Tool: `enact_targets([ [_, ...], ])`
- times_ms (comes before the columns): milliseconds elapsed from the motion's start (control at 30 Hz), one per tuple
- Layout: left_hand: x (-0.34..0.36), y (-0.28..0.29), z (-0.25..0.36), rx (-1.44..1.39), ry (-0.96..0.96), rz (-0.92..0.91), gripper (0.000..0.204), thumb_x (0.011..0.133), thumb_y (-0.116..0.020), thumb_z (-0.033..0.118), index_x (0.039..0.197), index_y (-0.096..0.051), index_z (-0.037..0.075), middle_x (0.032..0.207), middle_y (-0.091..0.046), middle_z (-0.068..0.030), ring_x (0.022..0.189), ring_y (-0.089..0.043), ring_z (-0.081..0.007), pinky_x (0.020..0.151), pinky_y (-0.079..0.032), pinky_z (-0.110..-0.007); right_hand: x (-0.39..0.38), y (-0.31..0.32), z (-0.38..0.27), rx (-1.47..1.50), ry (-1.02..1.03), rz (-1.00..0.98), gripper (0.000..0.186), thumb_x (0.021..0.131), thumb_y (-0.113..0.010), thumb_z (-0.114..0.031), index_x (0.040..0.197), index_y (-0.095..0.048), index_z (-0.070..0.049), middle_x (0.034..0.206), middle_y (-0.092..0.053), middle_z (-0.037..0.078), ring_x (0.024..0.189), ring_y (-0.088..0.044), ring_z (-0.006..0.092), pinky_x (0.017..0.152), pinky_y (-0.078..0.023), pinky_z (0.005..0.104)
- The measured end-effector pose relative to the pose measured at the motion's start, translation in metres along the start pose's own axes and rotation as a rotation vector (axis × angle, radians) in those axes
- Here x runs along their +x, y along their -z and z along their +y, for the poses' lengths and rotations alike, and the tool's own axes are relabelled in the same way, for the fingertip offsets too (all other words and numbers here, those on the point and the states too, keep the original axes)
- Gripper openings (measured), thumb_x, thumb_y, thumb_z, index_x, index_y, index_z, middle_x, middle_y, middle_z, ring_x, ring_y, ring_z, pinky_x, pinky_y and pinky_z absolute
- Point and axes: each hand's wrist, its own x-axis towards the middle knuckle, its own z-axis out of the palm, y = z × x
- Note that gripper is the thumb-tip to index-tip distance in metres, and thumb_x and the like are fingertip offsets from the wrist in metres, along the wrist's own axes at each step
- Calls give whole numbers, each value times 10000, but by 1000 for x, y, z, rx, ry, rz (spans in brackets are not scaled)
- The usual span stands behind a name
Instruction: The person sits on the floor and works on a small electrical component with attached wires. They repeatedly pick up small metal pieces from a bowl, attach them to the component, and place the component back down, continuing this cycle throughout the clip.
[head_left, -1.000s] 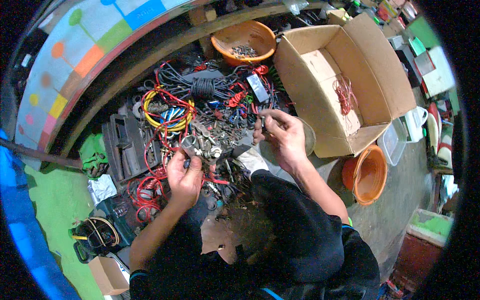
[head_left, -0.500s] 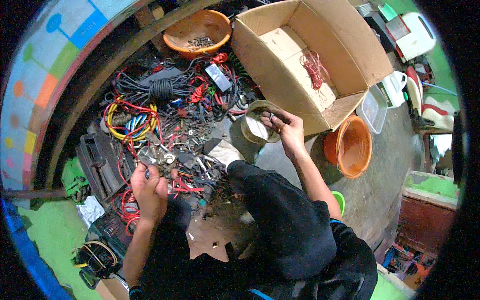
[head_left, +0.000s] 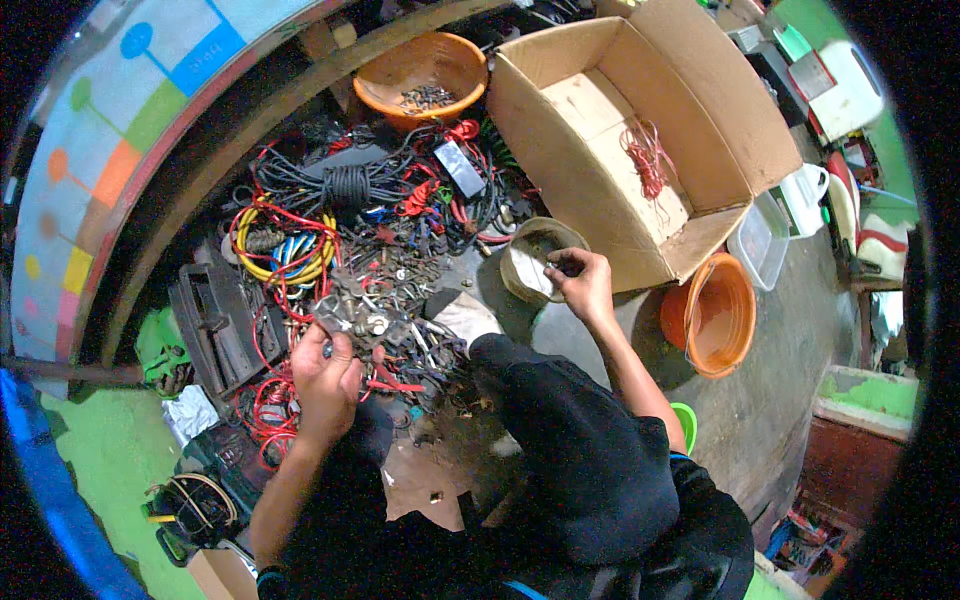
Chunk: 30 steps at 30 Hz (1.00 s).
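My left hand [head_left: 325, 385] is closed around a small metal piece [head_left: 327, 349], whose bluish-grey end peeks out by the thumb. It hovers at the near edge of a heap of screws, bolts and small metal parts [head_left: 390, 270]. Over the rim of a small round tub [head_left: 519, 272] with a pale bottom, my right hand [head_left: 588, 288] has its fingers pinched together. Something small glints at those fingertips, too small to name. Black cable coils [head_left: 345, 185] and a yellow wire coil [head_left: 243, 250] lie on the far side of the heap.
A large open cardboard box [head_left: 560, 150] holds a red wire bundle [head_left: 648, 165]. Beyond the heap stands an orange basin [head_left: 470, 75] with small metal parts; an orange bucket [head_left: 740, 310] is at the right. A black plastic tray [head_left: 205, 340] lies left, and clear tubs [head_left: 763, 240] sit behind the bucket.
The whole view has shifted, so the scene sits slightly farther right and lower. My right hand stays at the small tub, its fingers a little lower against it. My left hand remains closed near the heap.
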Motion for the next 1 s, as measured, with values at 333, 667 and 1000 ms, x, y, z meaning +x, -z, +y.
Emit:
enact_targets([
  [333, 4, -1, -5, -263, -10, -33, 284, 947, -520, 175, 1166, -477, -1, 1093, -584, -92, 944, -583, -198, 792, -501, -379, 163, -35, -141, -161, 512, 82, 332, 679, -658, -15, 1011, -659, 2, 902, -679, 193, 813, -676, 263, 750, -522, 346],
  [667, 3, -5, 5, -474, -53, -101, 314, 956, -498, 207, 1185, -462, -5, 1103, -579, -111, 969, -563, -221, 775, -458, -382, -8, -26, -193, 443, 534, -684, 292, 795, -713, -132, 1054, -654, -11, 997, -674, 100, 938, -636, 168, 826, -497, 307],
  [1000, -2, -6, 1, -401, -114, -137, 316, 950, -508, 110, 1233, -451, -19, 1169, -556, -99, 1047, -557, -185, 919, -456, -359, -30, -35, -207, 248, 1116, -389, 386, 666, -798, -186, 1009, -676, -58, 962, -613, 102, 879, -609, 264, 742, -503, 364],
])
